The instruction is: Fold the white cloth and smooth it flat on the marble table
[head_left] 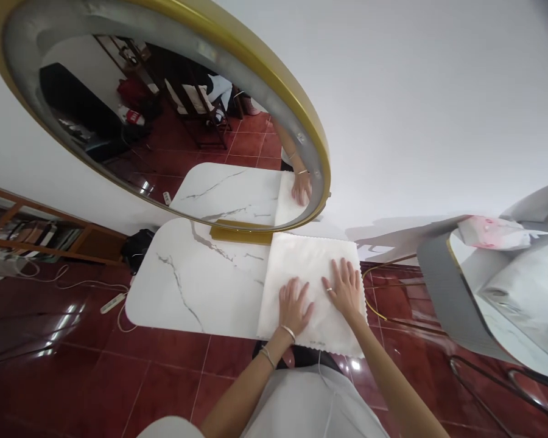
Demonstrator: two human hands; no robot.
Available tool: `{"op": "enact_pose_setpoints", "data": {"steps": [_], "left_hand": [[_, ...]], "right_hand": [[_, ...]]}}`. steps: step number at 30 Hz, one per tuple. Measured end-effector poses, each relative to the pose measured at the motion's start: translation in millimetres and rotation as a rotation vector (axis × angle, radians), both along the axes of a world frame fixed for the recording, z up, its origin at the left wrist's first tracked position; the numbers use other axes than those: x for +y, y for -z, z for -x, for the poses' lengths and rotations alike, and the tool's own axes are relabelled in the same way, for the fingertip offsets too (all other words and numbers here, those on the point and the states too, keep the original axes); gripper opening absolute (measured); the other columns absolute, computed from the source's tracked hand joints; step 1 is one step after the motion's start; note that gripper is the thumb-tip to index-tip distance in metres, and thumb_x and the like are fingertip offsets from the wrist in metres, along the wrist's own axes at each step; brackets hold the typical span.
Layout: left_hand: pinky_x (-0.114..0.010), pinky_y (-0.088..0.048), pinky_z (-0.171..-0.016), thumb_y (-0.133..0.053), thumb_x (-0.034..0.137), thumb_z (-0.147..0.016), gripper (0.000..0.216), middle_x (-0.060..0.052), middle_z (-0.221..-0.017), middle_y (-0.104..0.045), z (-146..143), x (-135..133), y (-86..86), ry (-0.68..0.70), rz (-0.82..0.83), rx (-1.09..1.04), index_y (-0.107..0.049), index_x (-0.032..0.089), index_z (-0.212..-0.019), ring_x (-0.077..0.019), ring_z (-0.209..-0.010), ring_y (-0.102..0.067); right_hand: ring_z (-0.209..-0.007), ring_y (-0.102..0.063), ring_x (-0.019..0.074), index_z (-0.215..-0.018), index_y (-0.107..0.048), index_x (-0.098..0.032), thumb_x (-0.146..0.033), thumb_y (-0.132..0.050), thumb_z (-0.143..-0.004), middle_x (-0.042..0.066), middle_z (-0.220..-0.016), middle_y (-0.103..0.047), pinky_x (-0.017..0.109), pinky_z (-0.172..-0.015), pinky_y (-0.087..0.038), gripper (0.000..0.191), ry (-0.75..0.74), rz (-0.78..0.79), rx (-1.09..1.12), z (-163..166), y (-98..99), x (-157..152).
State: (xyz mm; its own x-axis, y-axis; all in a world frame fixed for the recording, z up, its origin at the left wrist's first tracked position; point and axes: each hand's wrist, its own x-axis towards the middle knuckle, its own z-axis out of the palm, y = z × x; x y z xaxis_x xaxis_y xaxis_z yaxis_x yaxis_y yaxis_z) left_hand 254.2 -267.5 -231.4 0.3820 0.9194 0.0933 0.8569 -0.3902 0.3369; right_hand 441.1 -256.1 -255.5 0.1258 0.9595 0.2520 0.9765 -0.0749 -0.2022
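A white cloth (315,252) with scalloped edges lies flat over the right end of a white marble-patterned tabletop (164,286). My left hand (293,305) rests on the left part of the cloth, palm down, fingers spread. Farther up and to the right, my right hand (344,286) also lies flat on it, fingers stretched out toward the wall and a ring on one finger. Neither hand grips anything. The cloth's front edge reaches the table's near edge, and its scalloped right side hangs at the table's end.
A round gold-framed mirror (322,140) on a gold base (242,234) stands at the table's back. To the right is a small side table (466,261) bearing a tissue pack (493,232) and a white bag (530,280). A power strip (112,303) and cables lie on the red tiles at left.
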Motion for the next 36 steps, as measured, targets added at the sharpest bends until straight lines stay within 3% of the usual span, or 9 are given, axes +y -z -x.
{"op": "enact_pose_setpoints", "data": {"steps": [5,8,14,20,26,31,36], "left_hand": [[-0.055,-0.019,-0.116,-0.042,0.04,-0.093,0.057,-0.011,-0.158,-0.017,1.6,70.1,0.8,-0.212,-0.012,-0.011,-0.032,0.021,-0.146,-0.0314,-0.145,-0.013],[-0.054,-0.019,-0.116,-0.042,0.042,-0.093,0.061,-0.013,-0.158,-0.014,9.4,84.0,3.8,-0.243,0.006,0.01,-0.028,0.02,-0.148,-0.0301,-0.146,-0.012],[-0.052,-0.021,-0.116,-0.045,0.041,-0.091,0.061,-0.01,-0.158,-0.016,39.2,75.0,6.5,-0.262,0.003,0.043,-0.03,0.023,-0.147,-0.0289,-0.146,-0.013],[-0.052,-0.02,-0.117,-0.046,0.04,-0.091,0.06,-0.01,-0.158,-0.018,93.4,80.7,7.3,-0.287,-0.004,0.064,-0.031,0.024,-0.147,-0.0269,-0.146,-0.014],[-0.054,-0.018,-0.116,-0.043,0.036,-0.093,0.057,-0.014,-0.157,-0.018,153.0,93.2,8.5,-0.299,-0.012,0.058,-0.032,0.021,-0.146,-0.0279,-0.146,-0.013],[-0.055,-0.018,-0.115,-0.046,0.043,-0.092,0.061,-0.014,-0.158,-0.017,183.5,58.3,6.9,-0.12,-0.014,0.026,-0.03,0.024,-0.147,-0.0291,-0.146,-0.014],[-0.053,-0.021,-0.114,-0.051,0.052,-0.087,0.068,-0.01,-0.158,-0.016,239.1,35.5,1.4,-0.064,-0.007,0.047,-0.028,0.029,-0.148,-0.0299,-0.144,-0.019]], "right_hand": [[-0.143,-0.016,0.0323,-0.152,-0.005,-0.028,-0.044,-0.038,-0.096,0.008,-0.159,-0.006,0.055,-0.112,-0.02,0.067,-0.008,-0.012,-0.009,-0.7,8.4,4.6],[-0.144,-0.014,0.0331,-0.152,-0.004,-0.028,-0.045,-0.038,-0.096,0.008,-0.159,-0.004,0.056,-0.112,-0.019,0.067,-0.004,-0.016,-0.007,3.5,9.5,1.8],[-0.144,-0.011,0.033,-0.153,-0.004,-0.026,-0.043,-0.038,-0.096,0.009,-0.159,-0.002,0.056,-0.112,-0.019,0.068,-0.037,-0.003,0.003,32.4,5.2,2.9],[-0.144,-0.011,0.0336,-0.153,-0.004,-0.026,-0.043,-0.039,-0.096,0.009,-0.159,-0.002,0.056,-0.112,-0.019,0.069,-0.044,-0.002,0.004,84.9,4.2,9.4],[-0.144,-0.015,0.0279,-0.153,-0.005,-0.022,-0.044,-0.039,-0.096,0.009,-0.158,-0.015,0.05,-0.114,-0.022,0.07,-0.149,-0.062,0.035,152.0,0.1,54.9],[-0.145,-0.009,0.0266,-0.153,-0.004,-0.019,-0.042,-0.037,-0.097,0.01,-0.158,-0.012,0.05,-0.115,-0.02,0.069,-0.252,-0.046,0.052,212.1,-2.5,96.3],[-0.145,-0.008,0.0301,-0.153,-0.005,-0.017,-0.039,-0.038,-0.096,0.012,-0.158,-0.011,0.054,-0.114,-0.019,0.069,-0.244,-0.071,0.077,274.1,1.8,102.4]]}}
